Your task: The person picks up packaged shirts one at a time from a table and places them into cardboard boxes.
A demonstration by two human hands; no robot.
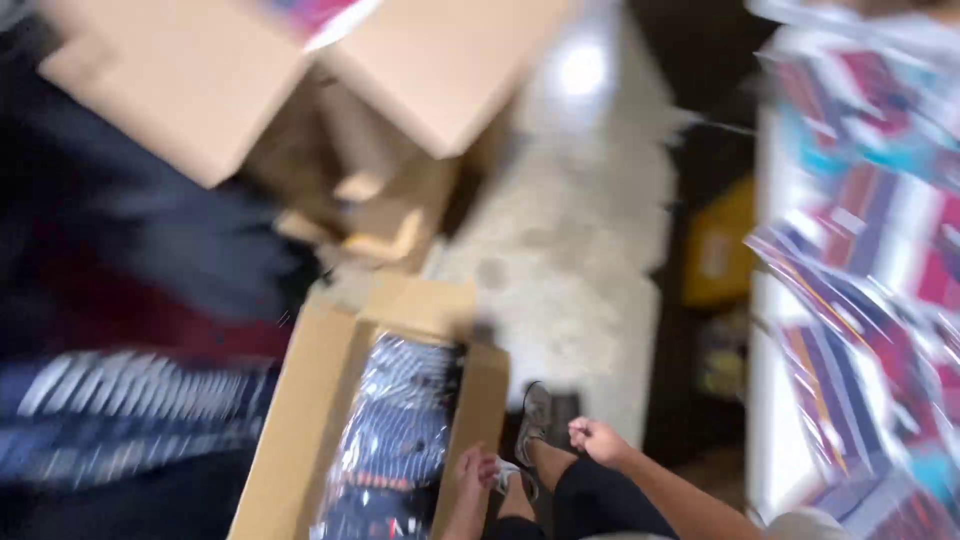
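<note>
The view is blurred by motion. An open cardboard box (300, 420) stands on the floor at the bottom centre. It holds blue-and-white striped items wrapped in clear plastic (400, 420). My left hand (478, 466) is at the box's right flap, fingers curled; the blur hides whether it grips the flap. My right hand (597, 438) hangs a little to the right as a closed fist above my knee, with nothing seen in it. My grey shoe (535, 420) and a leg in black shorts are below the hands.
A second, larger open cardboard box (350, 150) stands at the top. Striped dark goods (120, 410) lie at the left. A white table (775, 400) at the right carries several colourful packets (870, 250). A yellow object (715, 250) sits beside it, next to the pale floor (590, 250).
</note>
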